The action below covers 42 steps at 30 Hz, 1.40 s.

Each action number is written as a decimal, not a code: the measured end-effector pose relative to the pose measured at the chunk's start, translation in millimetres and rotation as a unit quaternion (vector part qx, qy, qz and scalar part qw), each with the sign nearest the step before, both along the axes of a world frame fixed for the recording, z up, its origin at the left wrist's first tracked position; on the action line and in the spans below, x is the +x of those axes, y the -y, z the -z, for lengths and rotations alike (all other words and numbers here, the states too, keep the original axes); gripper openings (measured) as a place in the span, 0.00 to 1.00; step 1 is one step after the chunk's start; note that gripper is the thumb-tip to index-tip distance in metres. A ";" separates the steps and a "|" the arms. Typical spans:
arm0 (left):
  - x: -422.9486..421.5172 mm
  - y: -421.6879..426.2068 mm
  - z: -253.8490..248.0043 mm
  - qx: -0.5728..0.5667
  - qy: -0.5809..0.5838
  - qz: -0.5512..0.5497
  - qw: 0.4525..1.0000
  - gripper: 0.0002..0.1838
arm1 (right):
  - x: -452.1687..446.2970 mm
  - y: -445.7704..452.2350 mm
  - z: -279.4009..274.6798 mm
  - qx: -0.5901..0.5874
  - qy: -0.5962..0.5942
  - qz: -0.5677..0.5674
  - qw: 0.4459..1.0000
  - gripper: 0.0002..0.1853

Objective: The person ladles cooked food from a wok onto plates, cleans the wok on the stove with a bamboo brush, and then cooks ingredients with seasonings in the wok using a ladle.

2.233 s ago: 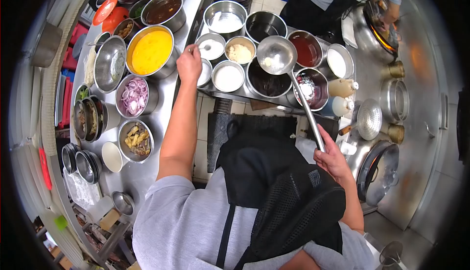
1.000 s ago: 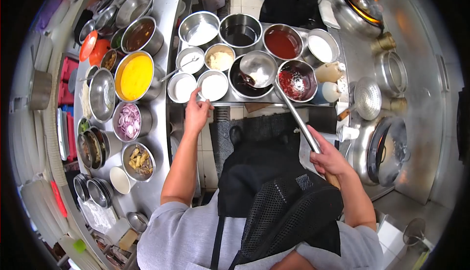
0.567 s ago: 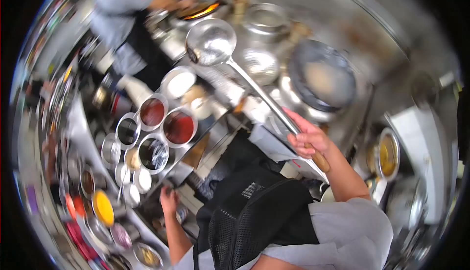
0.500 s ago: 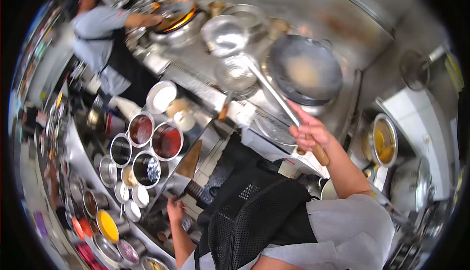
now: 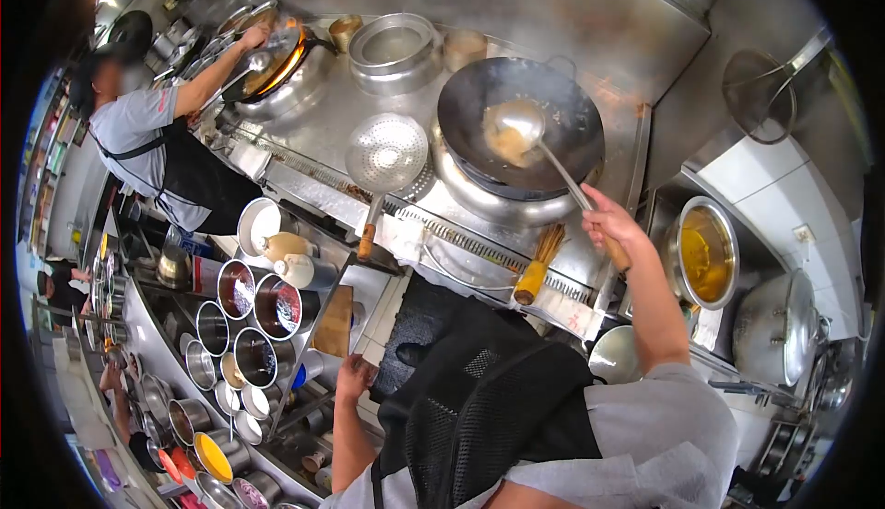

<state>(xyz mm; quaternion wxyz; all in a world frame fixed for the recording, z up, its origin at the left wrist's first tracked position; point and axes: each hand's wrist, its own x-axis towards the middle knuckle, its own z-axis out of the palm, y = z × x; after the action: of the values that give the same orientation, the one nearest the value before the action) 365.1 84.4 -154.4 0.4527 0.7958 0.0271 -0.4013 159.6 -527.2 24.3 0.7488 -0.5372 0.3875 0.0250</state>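
Note:
My right hand (image 5: 608, 218) grips the wooden handle of a long metal ladle (image 5: 564, 170). The ladle's bowl rests low inside a dark wok (image 5: 461, 103), in some pale brownish food or liquid (image 5: 509, 147), with steam above. The wok sits on a round burner ring (image 5: 498, 205) of the steel range. Down at my left side, my left hand (image 5: 353, 378) hangs near the counter of pots with loosely bent fingers and nothing visible in it. A perforated strainer (image 5: 387, 154) with a wooden handle lies left of the wok.
A bamboo brush (image 5: 542, 265) lies at the range's front edge. To the right stands a bowl of yellow liquid (image 5: 708, 255). Several sauce pots (image 5: 255, 357) crowd the left counter. A co-worker (image 5: 152, 140) works at another flaming wok (image 5: 277, 71).
The ladle has swung from above the strainer, to the left, down into the wok. My right hand has moved slightly right. The co-worker's arm has shifted, and my view has turned.

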 end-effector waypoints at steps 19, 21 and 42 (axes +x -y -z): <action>-12.8 -88.1 16.1 0.063 -0.061 -0.175 0.981 0.18 | 33.3 -7.8 6.5 -0.142 -0.008 -0.017 0.990 0.38; -33.4 -98.2 19.1 0.091 -0.105 -0.179 0.974 0.14 | 44.2 0.2 15.8 -0.236 -0.030 -0.052 0.970 0.39; 53.9 -123.3 106.1 0.059 -0.182 -0.107 0.976 0.22 | 105.8 -34.2 2.5 -0.420 -0.247 -0.040 0.872 0.42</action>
<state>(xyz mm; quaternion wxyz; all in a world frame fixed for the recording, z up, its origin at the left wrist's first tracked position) 419.0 207.7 -260.6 0.4328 0.7273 0.2177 -0.4861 265.4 -493.0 21.8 0.3308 -0.7924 0.5121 0.0218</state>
